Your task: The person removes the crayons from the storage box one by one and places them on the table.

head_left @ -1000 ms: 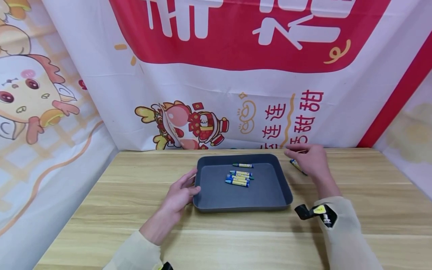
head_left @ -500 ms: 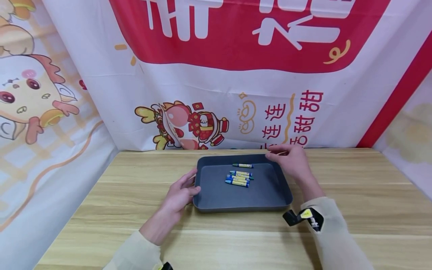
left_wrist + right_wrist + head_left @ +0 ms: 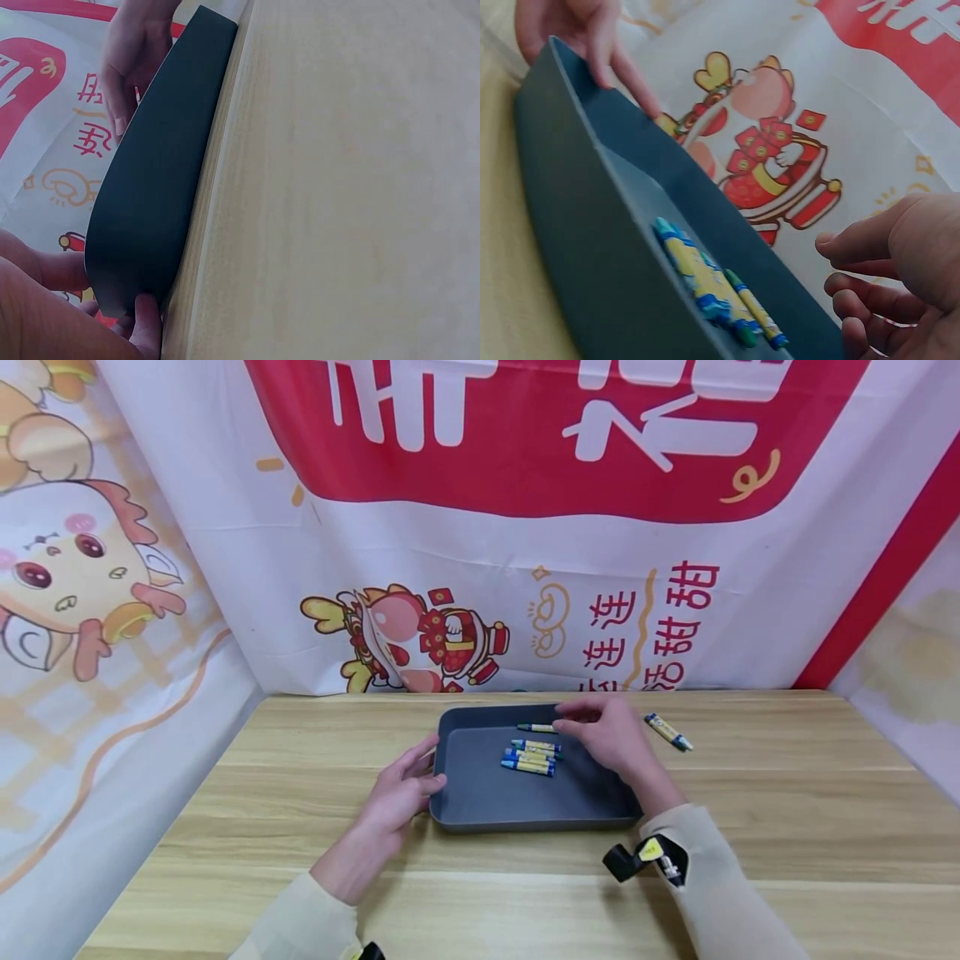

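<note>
A dark grey rectangular tray (image 3: pixel 480 814) rests on the table with several blue-and-yellow wrapped crayons (image 3: pixel 528 767) in it. They lie close together in a group. A dark green crayon (image 3: pixel 534 727) lies apart near the far wall, partly hidden by my right hand. My left hand (image 3: pixel 397 789) grips the tray's left side, its thumb at the rim. Over the tray's far right part, my right hand (image 3: pixel 611 735) hovers with thumb and fingers spread apart. In the right wrist view nothing shows between that thumb and those fingers.
More crayons (image 3: pixel 667 732) in the same wrappers lie on the wooden table (image 3: pixel 787 827), right of the tray. A printed cloth (image 3: pixel 405 552) hangs behind the table's far edge, with other cloths at both sides.
My right hand has moved left from beside the crayons on the table, over the tray's right wall, to above the tray's inside. My left hand and the tray have stayed put.
</note>
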Motion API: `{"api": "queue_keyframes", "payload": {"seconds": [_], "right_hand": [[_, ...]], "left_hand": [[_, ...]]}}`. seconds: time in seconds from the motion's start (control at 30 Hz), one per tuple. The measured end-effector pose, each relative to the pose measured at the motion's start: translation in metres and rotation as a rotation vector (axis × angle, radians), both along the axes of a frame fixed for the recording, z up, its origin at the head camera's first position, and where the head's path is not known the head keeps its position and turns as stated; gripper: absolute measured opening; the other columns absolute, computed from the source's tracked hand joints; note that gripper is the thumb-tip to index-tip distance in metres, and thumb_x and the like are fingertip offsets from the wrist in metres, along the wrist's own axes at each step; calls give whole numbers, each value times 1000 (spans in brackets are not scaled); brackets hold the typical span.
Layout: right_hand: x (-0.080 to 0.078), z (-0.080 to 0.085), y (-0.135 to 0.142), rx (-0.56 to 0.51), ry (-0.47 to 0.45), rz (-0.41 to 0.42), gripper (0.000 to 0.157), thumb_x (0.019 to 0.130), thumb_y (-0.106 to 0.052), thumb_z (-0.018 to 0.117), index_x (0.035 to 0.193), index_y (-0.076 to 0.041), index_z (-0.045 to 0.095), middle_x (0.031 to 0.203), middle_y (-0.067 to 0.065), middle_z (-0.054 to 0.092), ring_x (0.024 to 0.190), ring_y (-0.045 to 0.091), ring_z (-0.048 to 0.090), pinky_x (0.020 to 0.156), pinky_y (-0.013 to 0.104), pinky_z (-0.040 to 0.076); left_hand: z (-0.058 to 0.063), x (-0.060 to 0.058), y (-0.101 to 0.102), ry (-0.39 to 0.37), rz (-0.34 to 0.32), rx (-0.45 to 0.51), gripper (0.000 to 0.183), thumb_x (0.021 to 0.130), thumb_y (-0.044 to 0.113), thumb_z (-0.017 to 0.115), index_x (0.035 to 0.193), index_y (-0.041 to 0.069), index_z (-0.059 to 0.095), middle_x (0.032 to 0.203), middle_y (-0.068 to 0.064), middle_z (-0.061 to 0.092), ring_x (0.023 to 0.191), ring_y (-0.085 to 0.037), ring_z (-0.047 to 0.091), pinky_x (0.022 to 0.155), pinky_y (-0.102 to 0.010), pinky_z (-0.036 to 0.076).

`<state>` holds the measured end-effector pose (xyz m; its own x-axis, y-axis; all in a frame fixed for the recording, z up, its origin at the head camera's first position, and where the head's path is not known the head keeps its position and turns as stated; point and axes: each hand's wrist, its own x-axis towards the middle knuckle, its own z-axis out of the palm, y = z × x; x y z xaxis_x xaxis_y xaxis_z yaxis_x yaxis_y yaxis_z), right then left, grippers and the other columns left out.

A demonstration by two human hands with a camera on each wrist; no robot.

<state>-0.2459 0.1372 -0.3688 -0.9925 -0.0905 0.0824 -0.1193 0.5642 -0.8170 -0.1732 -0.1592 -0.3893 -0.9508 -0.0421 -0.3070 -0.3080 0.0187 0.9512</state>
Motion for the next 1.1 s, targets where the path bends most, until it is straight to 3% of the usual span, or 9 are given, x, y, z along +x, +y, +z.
{"api": "queue_keyframes", "payload": {"seconds": [0.47, 1.1], "right_hand": [[2, -15, -19, 80, -31, 40, 26, 97, -24, 79, 121, -15, 80, 109, 7, 76, 95, 23, 62, 81, 32, 49], [-2, -29, -23, 155, -95, 39, 28, 98, -22, 76, 125, -15, 78, 122, 11, 74, 104, 27, 61, 91, 41, 50]], "left_hand": [[-2, -1, 0, -6, 7, -3, 65, 103, 0, 59, 161, 26, 47, 171, -14, 40, 152, -36, 47, 119, -55, 45], [-2, -1, 0, -15, 6, 3, 65, 103, 1, 59, 161, 27, 47, 171, -14, 39, 153, -37, 45, 121, -57, 42]]}}
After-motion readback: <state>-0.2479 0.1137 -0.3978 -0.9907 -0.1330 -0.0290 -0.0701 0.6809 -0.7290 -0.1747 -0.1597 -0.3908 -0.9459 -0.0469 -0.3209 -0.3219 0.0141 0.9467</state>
